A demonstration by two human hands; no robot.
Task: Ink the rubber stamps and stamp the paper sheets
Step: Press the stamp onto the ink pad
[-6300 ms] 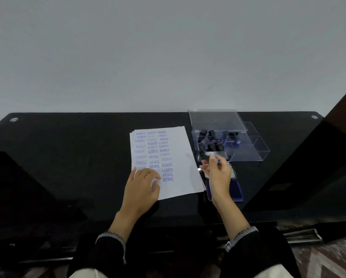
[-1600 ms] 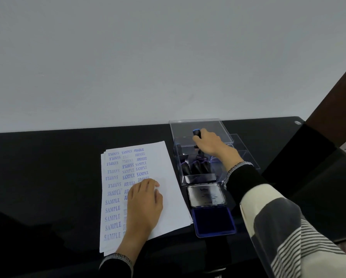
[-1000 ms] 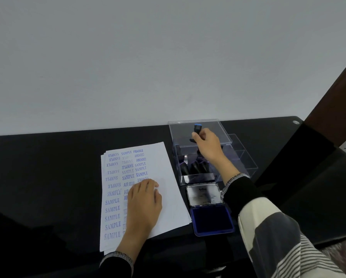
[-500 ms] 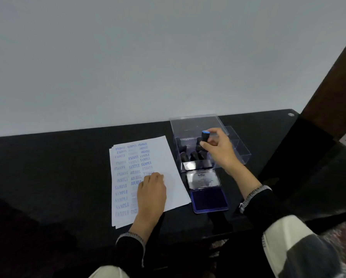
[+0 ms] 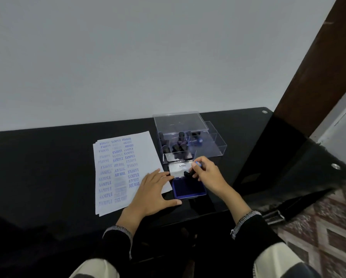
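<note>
**Stamp held over the open ink pad**

Pale grey wall (image 5: 148,57) fills the upper part of the view, with a dark brown panel (image 5: 312,67) slanting down its right side. Below it runs a glossy black table (image 5: 47,167), and at the lower right a patterned floor (image 5: 328,227) shows.

On the table lies a small stack of white sheets (image 5: 148,149), fanned slightly at the left edge. The top one carries columns of blue prints reading SAMPLE, AIR MAIL and FRAGILE, some faint or blurred. Just right of the sheets, toward the wall, stands a clear plastic box (image 5: 214,149) with its lid (image 5: 180,121) raised; several dark stamps stand in its left compartment.

Directly in front of the box sits the ink pad (image 5: 188,188), open, its silver lid (image 5: 178,169) folded back toward the box and its blue pad facing up.

The left hand (image 5: 150,189) lies flat with fingers spread, resting on the near right corner of the sheets, fingertips reaching the ink pad's left edge. The right hand (image 5: 208,175) has its fingers curled round a dark stamp (image 5: 190,172) with a blue cap, tilted, its lower end at the hinge of the ink pad. Whether it touches the pad I cannot tell.
</note>
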